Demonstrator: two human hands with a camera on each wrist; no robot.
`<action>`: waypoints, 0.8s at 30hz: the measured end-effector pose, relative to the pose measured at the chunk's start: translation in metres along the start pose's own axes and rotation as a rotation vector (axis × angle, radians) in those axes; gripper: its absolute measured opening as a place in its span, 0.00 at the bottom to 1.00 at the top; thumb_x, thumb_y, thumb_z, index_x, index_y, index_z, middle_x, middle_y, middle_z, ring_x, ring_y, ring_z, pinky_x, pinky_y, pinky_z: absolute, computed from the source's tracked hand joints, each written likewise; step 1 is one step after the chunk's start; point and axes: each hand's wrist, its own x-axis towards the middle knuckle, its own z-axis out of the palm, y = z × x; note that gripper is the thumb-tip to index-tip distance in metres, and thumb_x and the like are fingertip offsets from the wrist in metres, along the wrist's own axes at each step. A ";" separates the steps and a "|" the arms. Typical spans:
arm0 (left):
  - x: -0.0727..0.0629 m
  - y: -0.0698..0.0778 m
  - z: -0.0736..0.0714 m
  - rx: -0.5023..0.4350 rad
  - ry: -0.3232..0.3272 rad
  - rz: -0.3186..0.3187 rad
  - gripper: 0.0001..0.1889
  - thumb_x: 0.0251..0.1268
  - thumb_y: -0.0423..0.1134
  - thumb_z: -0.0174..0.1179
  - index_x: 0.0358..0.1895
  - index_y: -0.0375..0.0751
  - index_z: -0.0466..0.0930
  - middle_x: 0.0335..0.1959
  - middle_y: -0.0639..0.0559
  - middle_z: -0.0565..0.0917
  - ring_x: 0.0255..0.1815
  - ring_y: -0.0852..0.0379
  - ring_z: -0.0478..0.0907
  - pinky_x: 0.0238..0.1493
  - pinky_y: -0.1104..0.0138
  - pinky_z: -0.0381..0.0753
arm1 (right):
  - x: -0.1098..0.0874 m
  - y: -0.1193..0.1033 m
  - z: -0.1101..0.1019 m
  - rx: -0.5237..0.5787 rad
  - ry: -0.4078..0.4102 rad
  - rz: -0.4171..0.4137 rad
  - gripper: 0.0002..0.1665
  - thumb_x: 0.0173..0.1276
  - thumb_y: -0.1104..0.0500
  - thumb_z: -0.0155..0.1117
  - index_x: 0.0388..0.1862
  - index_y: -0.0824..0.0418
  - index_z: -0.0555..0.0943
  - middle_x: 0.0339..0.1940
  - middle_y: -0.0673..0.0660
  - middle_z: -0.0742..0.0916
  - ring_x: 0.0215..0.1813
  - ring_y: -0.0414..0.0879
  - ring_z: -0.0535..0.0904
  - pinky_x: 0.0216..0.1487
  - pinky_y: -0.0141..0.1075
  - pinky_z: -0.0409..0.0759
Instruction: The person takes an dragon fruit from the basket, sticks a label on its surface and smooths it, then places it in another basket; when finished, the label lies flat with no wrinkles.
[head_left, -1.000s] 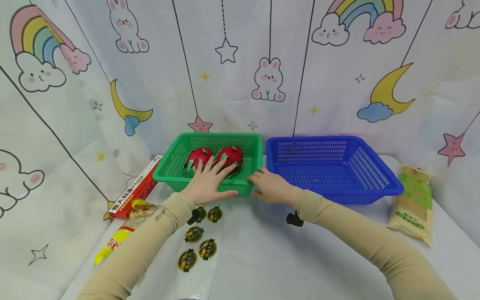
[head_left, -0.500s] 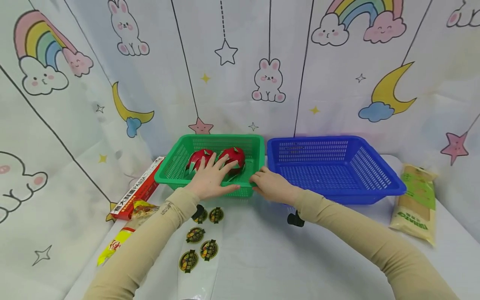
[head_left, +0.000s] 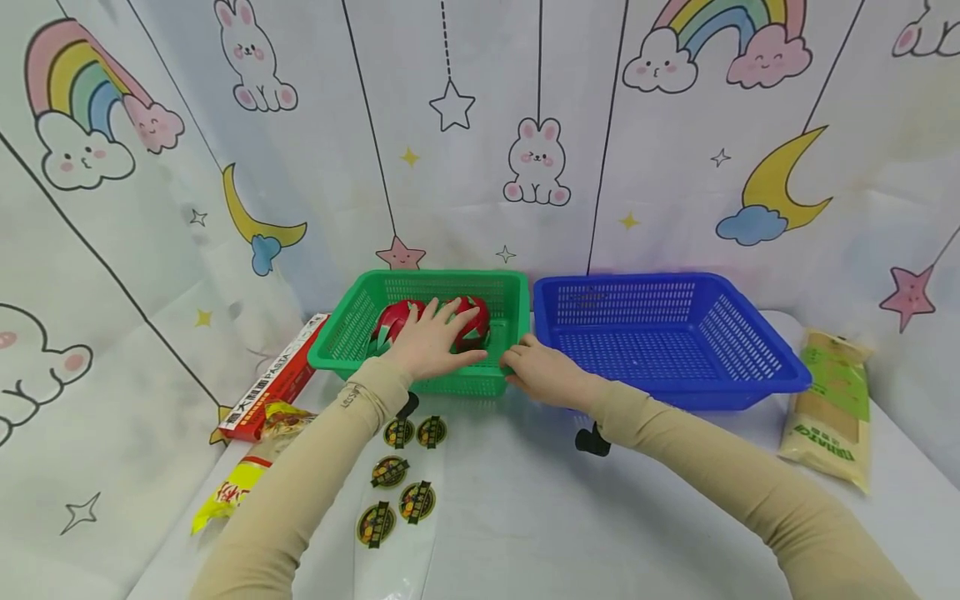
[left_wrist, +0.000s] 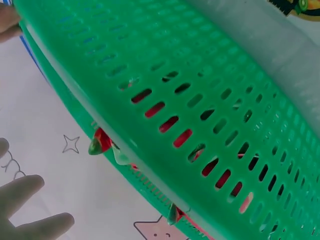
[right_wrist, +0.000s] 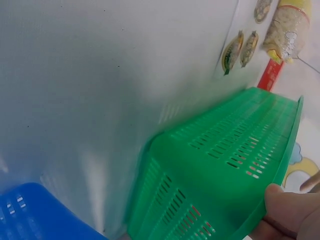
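A green plastic basket stands on the table with two red dragon fruits in it, a left one and a right one. My left hand is spread over both fruits, its fingers mostly straight; contact with them cannot be made out. In the left wrist view its fingers show outside the basket rim, and green-tipped fruit scales poke above that rim. With thumb and fingers, my right hand grips the basket's front right corner; the right wrist view shows the thumb on the rim.
A blue basket stands close on the right, beside a green-and-tan packet. To the left lie a red pasta box and a yellow food bag. A strip with several round stickers lies in front. A printed curtain hangs behind.
My left hand has shifted right and slightly forward over the fruits. My right hand keeps its grip on the green basket's corner.
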 end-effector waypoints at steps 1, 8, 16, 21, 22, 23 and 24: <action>0.002 0.000 0.000 -0.003 -0.003 -0.004 0.40 0.59 0.69 0.45 0.72 0.56 0.52 0.73 0.47 0.53 0.72 0.35 0.47 0.68 0.40 0.43 | 0.000 0.000 0.000 -0.001 -0.003 0.000 0.12 0.64 0.60 0.61 0.45 0.62 0.80 0.41 0.55 0.85 0.43 0.47 0.71 0.43 0.34 0.77; 0.009 -0.005 -0.001 -0.010 -0.021 -0.039 0.40 0.58 0.70 0.44 0.72 0.56 0.51 0.73 0.47 0.53 0.72 0.35 0.48 0.68 0.40 0.45 | -0.003 0.004 0.000 0.009 -0.007 -0.025 0.10 0.64 0.61 0.61 0.43 0.61 0.79 0.40 0.54 0.84 0.44 0.47 0.71 0.44 0.35 0.76; 0.022 -0.011 -0.002 -0.019 -0.024 -0.056 0.40 0.59 0.69 0.44 0.72 0.55 0.52 0.73 0.45 0.55 0.72 0.35 0.48 0.68 0.39 0.45 | -0.005 0.008 -0.001 0.027 -0.002 -0.055 0.09 0.64 0.62 0.61 0.43 0.61 0.79 0.40 0.53 0.84 0.45 0.48 0.71 0.44 0.35 0.76; 0.033 -0.009 -0.007 -0.044 -0.043 -0.073 0.41 0.59 0.70 0.43 0.72 0.56 0.51 0.73 0.44 0.53 0.72 0.35 0.47 0.68 0.39 0.42 | -0.006 0.009 0.001 0.033 -0.009 -0.045 0.10 0.64 0.61 0.60 0.44 0.61 0.79 0.40 0.53 0.85 0.45 0.47 0.70 0.43 0.34 0.76; 0.035 -0.009 -0.007 -0.050 -0.047 -0.077 0.41 0.59 0.70 0.43 0.72 0.56 0.51 0.73 0.45 0.52 0.72 0.35 0.46 0.68 0.39 0.41 | -0.006 0.009 0.001 0.034 -0.008 -0.045 0.10 0.64 0.62 0.60 0.44 0.61 0.79 0.40 0.53 0.85 0.45 0.47 0.70 0.43 0.34 0.76; 0.038 -0.008 -0.007 -0.049 -0.050 -0.079 0.41 0.59 0.70 0.43 0.72 0.56 0.51 0.73 0.45 0.52 0.72 0.35 0.46 0.68 0.39 0.41 | -0.006 0.009 0.002 0.036 -0.008 -0.044 0.10 0.65 0.62 0.60 0.44 0.61 0.80 0.40 0.53 0.85 0.45 0.47 0.70 0.44 0.34 0.76; 0.041 -0.008 -0.007 -0.050 -0.052 -0.082 0.40 0.59 0.70 0.43 0.72 0.56 0.50 0.73 0.45 0.52 0.72 0.35 0.47 0.68 0.40 0.41 | -0.006 0.009 0.002 0.040 -0.009 -0.044 0.10 0.65 0.62 0.60 0.45 0.62 0.80 0.41 0.53 0.85 0.45 0.47 0.70 0.44 0.34 0.76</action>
